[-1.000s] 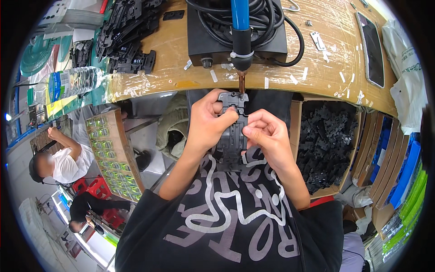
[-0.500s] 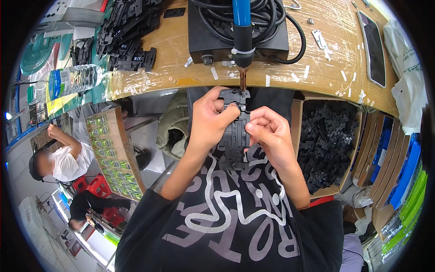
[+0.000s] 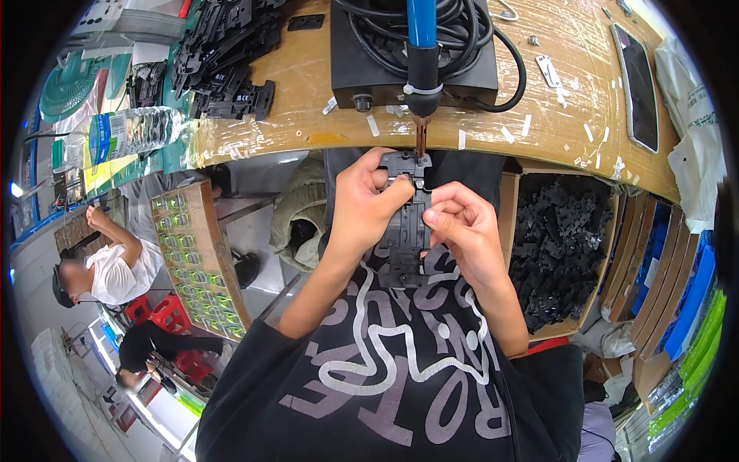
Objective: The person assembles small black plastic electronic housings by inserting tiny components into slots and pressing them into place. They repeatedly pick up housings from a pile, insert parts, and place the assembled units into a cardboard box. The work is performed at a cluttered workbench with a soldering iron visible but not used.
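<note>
A long black plastic part [image 3: 406, 235] stretches from the table's front edge down to my shirt. My left hand [image 3: 365, 202] grips its upper left side, thumb laid over the top face. On the opposite edge, my right hand [image 3: 466, 228] is closed, its thumb and forefinger pinched at the part's side; the other fingers are partly hidden. Above the part's upper end hangs an upright blue-handled tool [image 3: 422, 35] with a copper-coloured metal tip [image 3: 421, 137]. The tip meets or nearly meets the part; actual contact cannot be made out.
Behind the tool sits a black box [image 3: 369, 69] with coiled cable. Black parts [image 3: 223, 58] are piled at the table's left, near a plastic bottle [image 3: 123, 138]. A phone [image 3: 637, 88] lies far right. Below, a carton [image 3: 509, 231] holds many black pieces. Two people are at left.
The whole view has shifted slightly to the right. My hands and the black part keep nearly the same place beneath the metal tip.
</note>
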The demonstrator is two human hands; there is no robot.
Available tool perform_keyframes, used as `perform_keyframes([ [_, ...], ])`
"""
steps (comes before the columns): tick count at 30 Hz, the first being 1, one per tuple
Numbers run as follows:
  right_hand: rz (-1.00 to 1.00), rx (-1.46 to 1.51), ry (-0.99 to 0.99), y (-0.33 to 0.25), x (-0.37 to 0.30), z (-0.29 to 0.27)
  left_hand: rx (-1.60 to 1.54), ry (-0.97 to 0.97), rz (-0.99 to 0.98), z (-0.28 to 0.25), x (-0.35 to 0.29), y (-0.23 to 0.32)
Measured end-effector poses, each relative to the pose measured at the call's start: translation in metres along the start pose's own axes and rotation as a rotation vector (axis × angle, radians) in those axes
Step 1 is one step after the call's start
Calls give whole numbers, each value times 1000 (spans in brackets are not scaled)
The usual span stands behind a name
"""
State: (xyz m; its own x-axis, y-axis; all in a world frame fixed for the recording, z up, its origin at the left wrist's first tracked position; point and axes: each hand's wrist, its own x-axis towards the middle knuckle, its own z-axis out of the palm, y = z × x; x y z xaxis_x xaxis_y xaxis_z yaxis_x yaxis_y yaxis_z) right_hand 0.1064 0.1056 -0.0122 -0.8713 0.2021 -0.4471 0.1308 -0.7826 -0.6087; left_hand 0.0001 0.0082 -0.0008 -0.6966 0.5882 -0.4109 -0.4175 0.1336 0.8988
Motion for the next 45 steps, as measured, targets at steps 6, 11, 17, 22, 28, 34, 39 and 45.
perform_keyframes([
  [6,6,13,-5,2,-2,-3,11,2,2,0,-2,-1],
  [11,30,0,-6,6,-4,-4,5,-18,-5,-5,-5,-10],
  [17,-9,-3,-25,2,-8,-1,-14,-41,15,-3,-8,-7],
  [22,-22,-39,-17,3,-9,-3,-12,-38,17,-2,-9,-7],
  [28,-6,-48,-2,4,-4,-5,20,-14,35,-3,-5,-12],
  [34,-15,-47,-6,-1,-2,-2,9,-9,35,-2,-2,-7],
  [39,-28,-56,-4,-2,-2,-1,-6,-15,40,1,-2,-2],
  [45,-4,-61,0,-1,0,-4,-2,-37,4,-2,-2,-6],
])
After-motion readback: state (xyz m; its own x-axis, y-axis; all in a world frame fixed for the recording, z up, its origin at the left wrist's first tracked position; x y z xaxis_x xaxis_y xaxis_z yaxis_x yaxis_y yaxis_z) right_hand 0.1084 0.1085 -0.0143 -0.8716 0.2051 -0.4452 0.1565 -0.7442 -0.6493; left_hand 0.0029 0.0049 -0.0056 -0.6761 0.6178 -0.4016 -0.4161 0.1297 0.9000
